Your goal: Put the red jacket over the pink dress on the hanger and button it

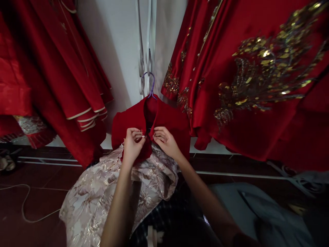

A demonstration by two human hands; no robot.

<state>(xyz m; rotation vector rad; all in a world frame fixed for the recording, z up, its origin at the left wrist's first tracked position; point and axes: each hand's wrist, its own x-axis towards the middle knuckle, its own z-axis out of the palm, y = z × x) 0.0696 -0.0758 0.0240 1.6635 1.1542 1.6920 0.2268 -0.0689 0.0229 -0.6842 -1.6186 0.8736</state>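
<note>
A red jacket (128,116) with a stand-up collar hangs in front of me on a purple hanger (153,84). My left hand (133,142) pinches the left edge of its front opening, just below the collar. Opposite it, my right hand (166,140) grips the right edge, fingers curled onto the cloth. Small light fastenings seem to show at the fingertips, too small to make out. Below the jacket spreads a pale floral brocade skirt (95,192) with a metallic sheen, partly behind my forearms.
Red garments with cream piping (64,68) hang at the left. On the right hangs a red garment with gold sequin embroidery (257,75). A white rack bar (241,175) runs low, and a thin cable (24,206) lies on the dark floor.
</note>
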